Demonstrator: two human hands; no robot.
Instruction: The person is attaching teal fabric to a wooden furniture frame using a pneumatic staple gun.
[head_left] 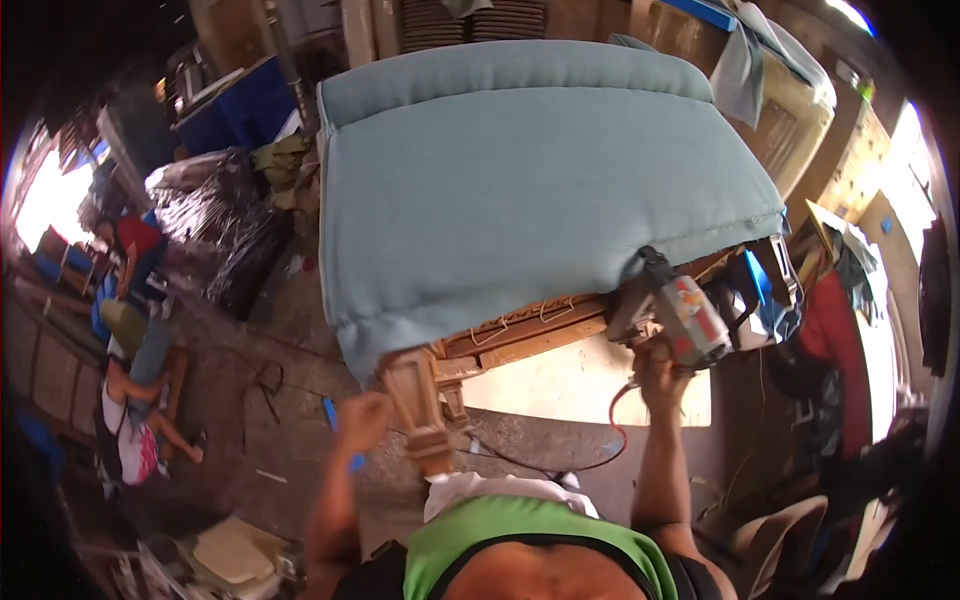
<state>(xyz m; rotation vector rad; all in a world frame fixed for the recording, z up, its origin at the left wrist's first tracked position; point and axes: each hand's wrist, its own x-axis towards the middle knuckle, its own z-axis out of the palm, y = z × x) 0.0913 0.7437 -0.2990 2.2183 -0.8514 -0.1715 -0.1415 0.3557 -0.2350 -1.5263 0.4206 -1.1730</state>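
A light blue upholstered sofa piece [540,180] lies in front of me, its wooden frame rail [545,345] bare along the near edge. At its near left corner a carved wooden leg [420,400] points toward me. My left hand [365,420] is closed beside this leg, under the loose fabric corner; it is slightly blurred, and what its fingers hold is hidden. My right hand [660,370] grips a grey and red air-powered staple gun [690,320] with a hose [617,410]. The gun's nose is against or close to the near fabric edge; contact cannot be told.
A pale board [540,390] lies beneath the frame. Two other people sit working at the left, one in red [135,240], one in white [125,430]. A plastic-wrapped bundle [220,220] stands left of the sofa piece. More furniture [800,130] crowds the far right.
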